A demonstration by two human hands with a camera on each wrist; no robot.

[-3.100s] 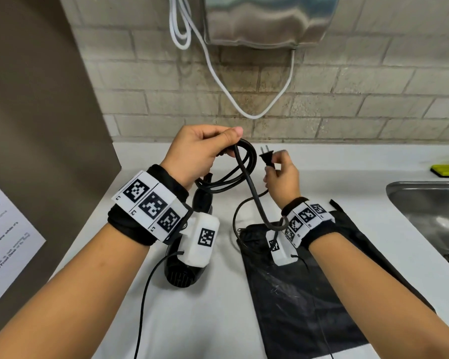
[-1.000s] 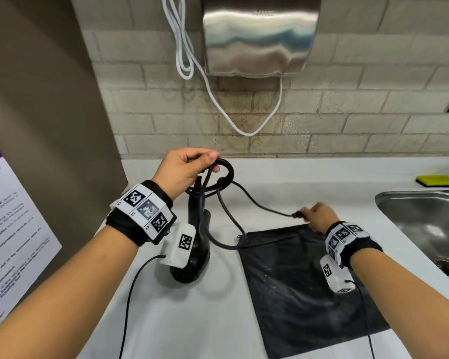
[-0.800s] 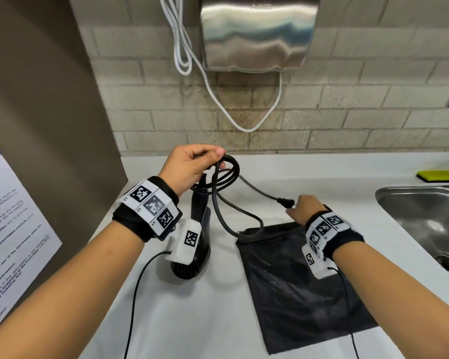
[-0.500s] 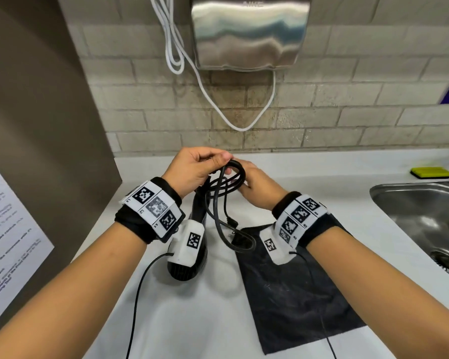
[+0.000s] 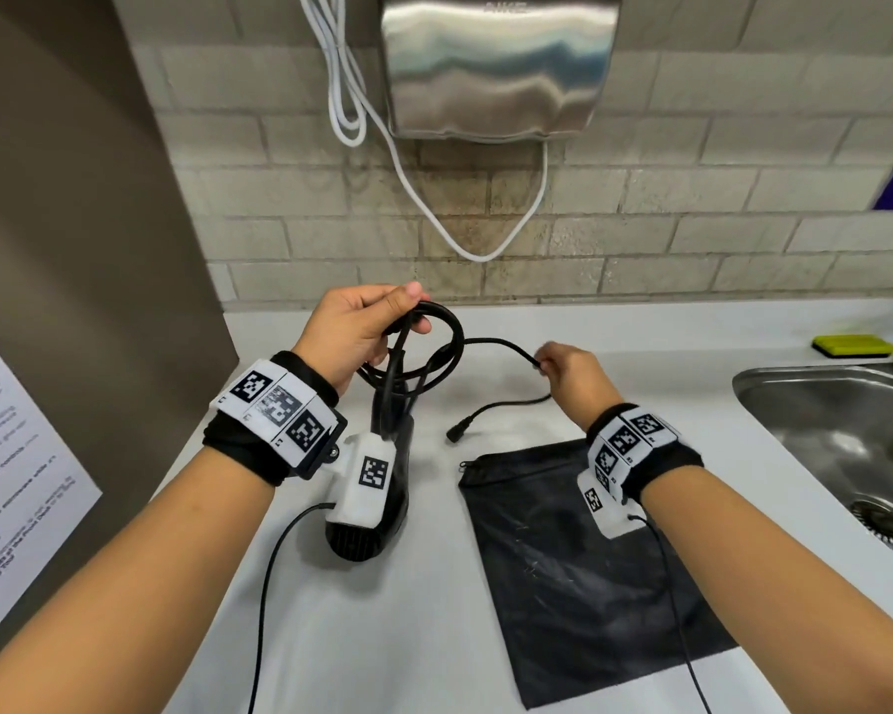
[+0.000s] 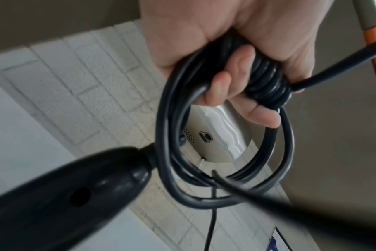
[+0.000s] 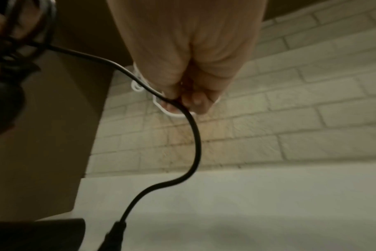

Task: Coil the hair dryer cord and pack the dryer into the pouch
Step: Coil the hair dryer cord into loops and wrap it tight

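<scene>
The black hair dryer (image 5: 382,487) hangs nose-down above the white counter, its handle (image 6: 60,200) close under my left wrist. My left hand (image 5: 362,332) grips several coiled loops of the black cord (image 5: 434,347) (image 6: 266,79). My right hand (image 5: 568,373) pinches the free cord (image 7: 176,100) to the right of the coil. Below that pinch the cord curves down to the plug (image 5: 457,432) (image 7: 115,234), which lies near the pouch's top edge. The black pouch (image 5: 583,569) lies flat on the counter under my right forearm.
A steel hand dryer (image 5: 496,64) with a white cable (image 5: 465,244) hangs on the brick wall ahead. A steel sink (image 5: 846,445) sits at the right, a yellow-green sponge (image 5: 851,345) behind it. A brown partition (image 5: 73,249) with a paper notice stands at the left.
My right hand has left the coil and moved right, drawing out the free cord. The plug end now trails on the counter by the pouch. My left hand still holds the coil.
</scene>
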